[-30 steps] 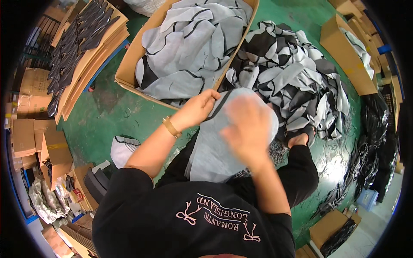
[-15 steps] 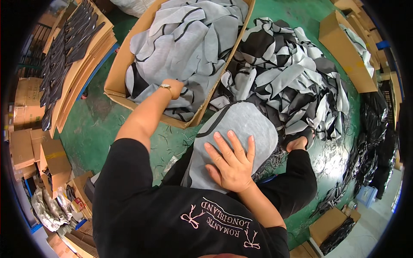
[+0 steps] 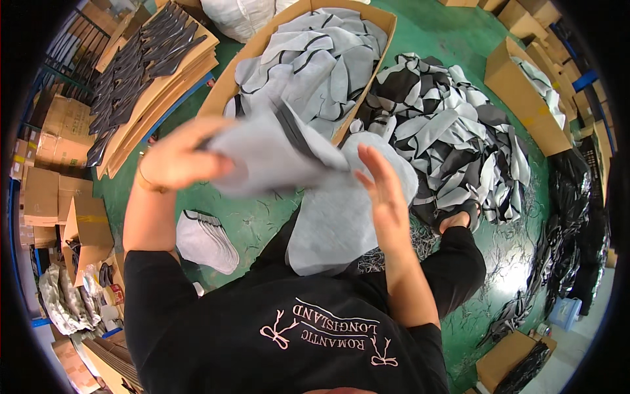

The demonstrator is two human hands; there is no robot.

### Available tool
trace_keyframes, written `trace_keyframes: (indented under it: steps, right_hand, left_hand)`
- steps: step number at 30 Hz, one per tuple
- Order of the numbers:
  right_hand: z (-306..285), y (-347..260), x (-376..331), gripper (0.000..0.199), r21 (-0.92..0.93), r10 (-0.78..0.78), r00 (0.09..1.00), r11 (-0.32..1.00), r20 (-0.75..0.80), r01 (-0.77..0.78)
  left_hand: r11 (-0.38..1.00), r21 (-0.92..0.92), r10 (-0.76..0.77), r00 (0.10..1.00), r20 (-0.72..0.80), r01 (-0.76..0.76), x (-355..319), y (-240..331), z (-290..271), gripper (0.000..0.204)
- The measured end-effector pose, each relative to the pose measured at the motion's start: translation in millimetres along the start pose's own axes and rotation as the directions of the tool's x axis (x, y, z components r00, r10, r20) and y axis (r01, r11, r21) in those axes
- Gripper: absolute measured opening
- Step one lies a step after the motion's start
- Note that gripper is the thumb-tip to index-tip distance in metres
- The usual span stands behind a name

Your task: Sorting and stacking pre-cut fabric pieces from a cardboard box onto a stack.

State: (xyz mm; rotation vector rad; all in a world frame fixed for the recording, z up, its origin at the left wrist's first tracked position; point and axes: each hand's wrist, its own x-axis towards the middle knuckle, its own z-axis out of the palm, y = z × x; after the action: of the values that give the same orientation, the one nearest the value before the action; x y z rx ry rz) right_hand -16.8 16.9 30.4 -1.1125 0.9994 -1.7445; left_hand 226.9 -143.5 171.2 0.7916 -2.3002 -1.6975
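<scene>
My left hand (image 3: 187,157) grips a grey fabric piece with black edging (image 3: 269,154), which is blurred by motion in the air over my lap. Beside the piece's right end is my right hand (image 3: 387,203), upright with its fingers apart. I cannot tell whether its fingertips touch the cloth. Across my lap lies a flat, rounded grey fabric piece (image 3: 341,226). Just ahead, a long cardboard box (image 3: 220,88) is filled with similar grey, black-edged pieces (image 3: 321,62).
A fanned stack of pale grey pieces (image 3: 207,241) rests on the green floor at my left. Heaped at the right is a pile of grey and black pieces (image 3: 453,131). Cardboard sheets (image 3: 164,98) carrying black parts stand far left; black plastic bags (image 3: 567,217) lie right.
My left hand has come out of the box toward me with a fabric piece. The right hand has lifted off the lap piece. The view has shifted, showing the floor stack.
</scene>
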Motion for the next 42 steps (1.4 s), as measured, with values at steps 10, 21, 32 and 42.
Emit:
trace_keyframes:
  steps: [10,21,32,42]
  right_hand:
    - [-41,-41,-89,0.055,0.467,0.228,0.967,0.848,0.109,-0.253]
    - [-135,45,12,0.027,-0.015,0.31,0.781,0.926,-0.542,-0.378]
    - [-112,70,-61,0.026,-0.547,0.299,0.803,0.607,-0.516,-0.577]
    - [-12,23,0,0.053,-0.942,0.0,0.964,0.212,0.267,0.261]
  left_hand:
    - [0.704,-0.626,0.221,0.735,0.641,0.335,13,-14,68,0.067]
    - [0.918,-0.397,-0.127,0.953,-0.276,0.007,200,-103,97,0.026]
    - [0.979,-0.2,-0.032,0.947,-0.318,-0.034,147,-164,134,0.026]
    - [0.897,0.41,0.229,0.967,-0.11,-0.166,199,-172,98,0.026]
